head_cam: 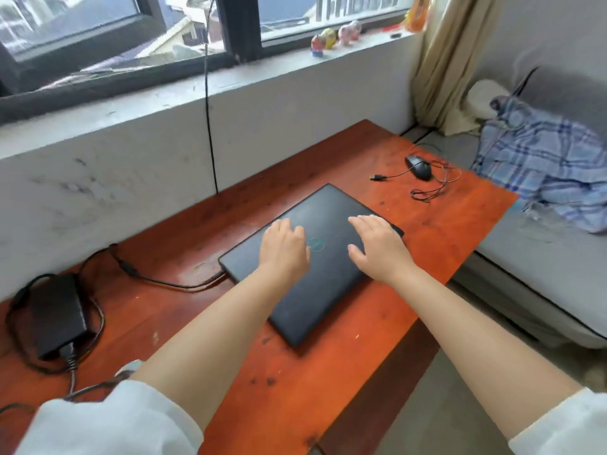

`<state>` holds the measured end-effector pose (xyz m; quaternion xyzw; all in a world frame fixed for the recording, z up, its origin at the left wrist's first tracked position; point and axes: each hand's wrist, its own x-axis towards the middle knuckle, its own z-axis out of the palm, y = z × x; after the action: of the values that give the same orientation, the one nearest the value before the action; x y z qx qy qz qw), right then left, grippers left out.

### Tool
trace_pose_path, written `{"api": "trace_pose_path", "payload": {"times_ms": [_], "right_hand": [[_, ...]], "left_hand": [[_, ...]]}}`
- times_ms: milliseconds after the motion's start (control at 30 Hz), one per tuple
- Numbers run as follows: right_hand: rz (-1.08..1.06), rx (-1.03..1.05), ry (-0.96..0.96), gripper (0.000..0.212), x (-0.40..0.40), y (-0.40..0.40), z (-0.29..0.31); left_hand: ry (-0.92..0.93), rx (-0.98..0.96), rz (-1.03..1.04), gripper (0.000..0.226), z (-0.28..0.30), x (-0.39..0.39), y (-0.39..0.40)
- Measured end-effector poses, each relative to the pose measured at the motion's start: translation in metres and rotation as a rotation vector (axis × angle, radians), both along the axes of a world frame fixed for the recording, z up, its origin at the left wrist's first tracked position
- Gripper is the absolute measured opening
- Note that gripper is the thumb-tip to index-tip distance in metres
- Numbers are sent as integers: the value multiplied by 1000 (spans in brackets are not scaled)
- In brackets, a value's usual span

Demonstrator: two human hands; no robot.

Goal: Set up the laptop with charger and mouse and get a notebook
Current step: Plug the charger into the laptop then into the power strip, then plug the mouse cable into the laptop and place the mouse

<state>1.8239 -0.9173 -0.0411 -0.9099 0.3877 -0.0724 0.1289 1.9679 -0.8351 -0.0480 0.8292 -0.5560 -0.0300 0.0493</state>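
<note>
**Both grips flat on the shut laptop**

My left grip (285,239) and right grip (372,239) are lying released, palms down and fingers spread, on the lid of the closed laptop (308,290), grasping nothing. The laptop is sitting under both grips on the tabletop (328,389). The charger (59,316) is lying well off to the left of my left grip, its cable (170,284) appearing to reach the laptop's near-left edge. The mouse (418,167) is waiting beyond my right grip, its plug loose. I am seeing no notebook. I judge I am positioning the laptop; next I would open the lid, which calls for fingertips under its free edge.
</note>
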Motion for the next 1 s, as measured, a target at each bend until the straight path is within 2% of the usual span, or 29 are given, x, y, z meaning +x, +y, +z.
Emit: {"api": "trace_pose_path", "payload": {"times_ms": [167,433,567,733,1000], "right_hand": [[-75,31,-36,50,-66,-72,15],[-56,145,8,49,-199,-209,-1],[-66,155,7,48,-239,-270,-5],[-33,210,32,46,-244,-337,-19],[167,251,168,42,-174,-447,-43]], "left_hand": [[33,-6,-39,29,5,-57,-81],[54,83,-15,33,-10,-169,-206],[39,141,-2,37,-20,-198,-257],[60,221,78,38,-40,-200,-307],[174,262,300,38,-84,-164,-380]]}}
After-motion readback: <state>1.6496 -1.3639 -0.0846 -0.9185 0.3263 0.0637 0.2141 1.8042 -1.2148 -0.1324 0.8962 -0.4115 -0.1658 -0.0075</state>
